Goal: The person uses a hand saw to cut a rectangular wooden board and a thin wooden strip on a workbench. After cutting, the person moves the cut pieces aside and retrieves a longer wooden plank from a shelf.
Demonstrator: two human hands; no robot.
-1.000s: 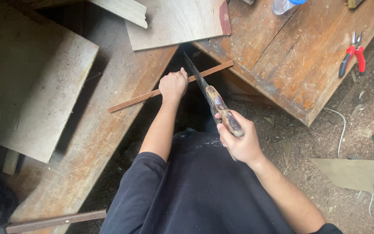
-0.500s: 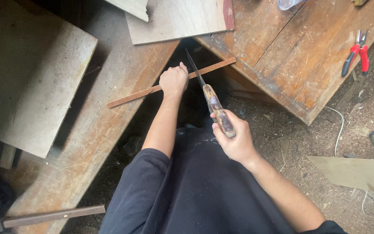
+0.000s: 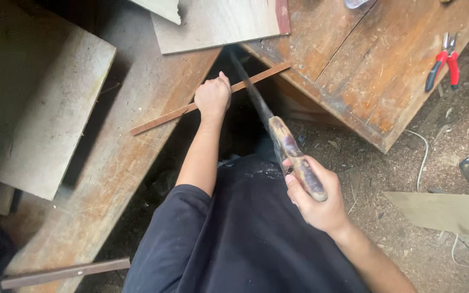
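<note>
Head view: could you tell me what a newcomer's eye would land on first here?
First, the handsaw at centre, gripped by the right hand, its blade crossing a thin wooden strip. The left hand pins that strip where it bridges the dark gap between a long plank and a worn wooden table. Red-handled pliers lie at upper right.

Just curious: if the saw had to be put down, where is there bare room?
Bare wood lies on the right bench, between the thin strip and the red pliers. The left plank below the strip is free too. The gap by the left hand is crowded.
</note>
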